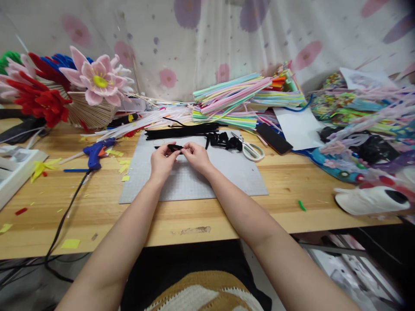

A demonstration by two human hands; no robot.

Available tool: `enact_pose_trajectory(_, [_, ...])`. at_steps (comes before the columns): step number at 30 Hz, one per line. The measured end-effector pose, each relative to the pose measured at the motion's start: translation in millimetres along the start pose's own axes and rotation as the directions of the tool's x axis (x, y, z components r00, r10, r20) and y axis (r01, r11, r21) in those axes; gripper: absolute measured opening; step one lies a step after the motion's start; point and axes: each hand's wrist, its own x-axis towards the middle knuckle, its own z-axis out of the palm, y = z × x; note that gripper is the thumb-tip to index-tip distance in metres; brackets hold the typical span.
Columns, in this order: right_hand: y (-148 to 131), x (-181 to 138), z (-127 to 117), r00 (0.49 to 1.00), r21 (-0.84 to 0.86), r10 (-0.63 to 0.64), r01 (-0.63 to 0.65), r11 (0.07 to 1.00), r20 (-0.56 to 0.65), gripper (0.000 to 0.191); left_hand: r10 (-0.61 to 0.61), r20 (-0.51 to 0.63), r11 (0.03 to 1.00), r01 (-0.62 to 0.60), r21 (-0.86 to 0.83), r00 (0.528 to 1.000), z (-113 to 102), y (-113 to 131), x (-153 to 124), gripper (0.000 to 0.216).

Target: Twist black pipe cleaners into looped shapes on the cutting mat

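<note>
My left hand (163, 161) and my right hand (196, 157) meet over the grey cutting mat (194, 185). Both are closed, fingertips pinching a short black pipe cleaner piece (175, 147) between them; its exact shape is partly covered by the fingers. Just behind them lies a bundle of straight black pipe cleaners (181, 131). To the right of my right hand sit several curled black pieces (223, 140). White-handled scissors (253, 152) rest at the mat's right edge.
A blue glue gun (96, 153) with a trailing cord lies left of the mat. Fuzzy flowers (97, 80) stand at the back left. Pastel pipe cleaners (233, 97) are heaped behind. A dark phone-like slab (274, 138) and a white roll-shaped object (369, 199) are on the right.
</note>
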Motion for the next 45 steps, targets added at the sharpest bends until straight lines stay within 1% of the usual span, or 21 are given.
enact_pose_trajectory(3, [-3,-2,1,1.000,-0.015,-0.006,0.006,1.000,-0.020,0.012,-0.001,-0.013,1.000,0.001,0.009,1.000,1,0,-1,0.037])
enact_pose_trajectory(6, [-2,-1,2,1.000,-0.007,-0.015,0.015,1.000,-0.018,0.013,-0.049,-0.045,0.997,0.046,-0.069,0.998,2,-1,0,0.035])
enact_pose_trajectory(9, [1,1,3,0.998,0.026,-0.013,0.011,1.000,0.058,0.018,-0.075,-0.058,0.985,0.065,-0.159,0.996,2,-1,1,0.033])
enact_pose_trajectory(11, [2,3,3,0.993,0.045,-0.003,-0.003,0.999,0.116,0.018,-0.070,-0.045,0.985,0.062,-0.159,0.997,1,-2,2,0.033])
enact_pose_trajectory(12, [2,3,2,0.992,0.050,0.005,-0.011,0.999,0.127,0.017,-0.066,-0.036,0.988,0.061,-0.143,0.997,1,-2,2,0.034])
enact_pose_trajectory(17, [5,5,3,0.998,0.077,0.041,-0.045,0.996,0.052,0.015,-0.034,-0.022,0.999,0.034,-0.020,0.999,0,-4,1,0.036])
enact_pose_trajectory(19, [7,6,4,0.997,0.113,0.051,-0.058,0.992,0.066,0.015,-0.033,-0.028,0.999,0.033,-0.006,0.999,0,-4,0,0.036])
enact_pose_trajectory(22, [9,7,6,0.991,0.179,0.065,-0.086,0.980,0.121,0.017,-0.064,-0.033,0.997,0.063,-0.038,0.997,0,-1,-1,0.028])
enact_pose_trajectory(23, [9,7,7,0.991,0.190,0.065,-0.087,0.978,0.119,0.017,-0.079,-0.031,0.996,0.078,-0.051,0.996,1,0,-1,0.024])
enact_pose_trajectory(25, [9,6,7,0.995,0.185,0.061,-0.074,0.980,0.075,0.016,-0.111,-0.027,0.991,0.109,-0.073,0.993,1,2,-1,0.019])
enact_pose_trajectory(27, [8,5,7,0.998,0.167,0.057,-0.062,0.984,0.029,0.015,-0.135,-0.020,0.987,0.132,-0.096,0.991,2,3,-1,0.019])
enact_pose_trajectory(28, [8,5,7,0.998,0.166,0.057,-0.061,0.984,0.026,0.015,-0.140,-0.019,0.984,0.137,-0.111,0.990,2,3,-2,0.020])
enact_pose_trajectory(31, [8,5,7,0.994,0.215,0.061,-0.080,0.973,0.096,0.017,-0.138,-0.020,0.980,0.134,-0.146,0.990,2,3,-2,0.027])
enact_pose_trajectory(34, [10,6,6,0.986,0.277,0.056,-0.099,0.956,0.157,0.019,-0.144,-0.019,0.978,0.140,-0.155,0.989,1,2,-1,0.026])
enact_pose_trajectory(36, [10,5,6,0.990,0.271,0.038,-0.074,0.960,0.136,0.018,-0.162,-0.011,0.976,0.158,-0.151,0.987,1,3,-1,0.023])
enact_pose_trajectory(39, [10,4,7,0.999,0.216,0.021,-0.030,0.976,0.047,0.016,-0.189,-0.001,0.973,0.187,-0.136,0.982,2,5,-1,0.021])
enact_pose_trajectory(41, [10,3,7,0.999,0.197,0.030,-0.032,0.980,0.013,0.015,-0.186,0.004,0.974,0.185,-0.131,0.983,2,6,-2,0.021])
enact_pose_trajectory(45, [9,4,8,0.998,0.211,0.030,-0.043,0.977,0.063,0.015,-0.159,0.002,0.977,0.157,-0.145,0.987,3,7,-4,0.022])
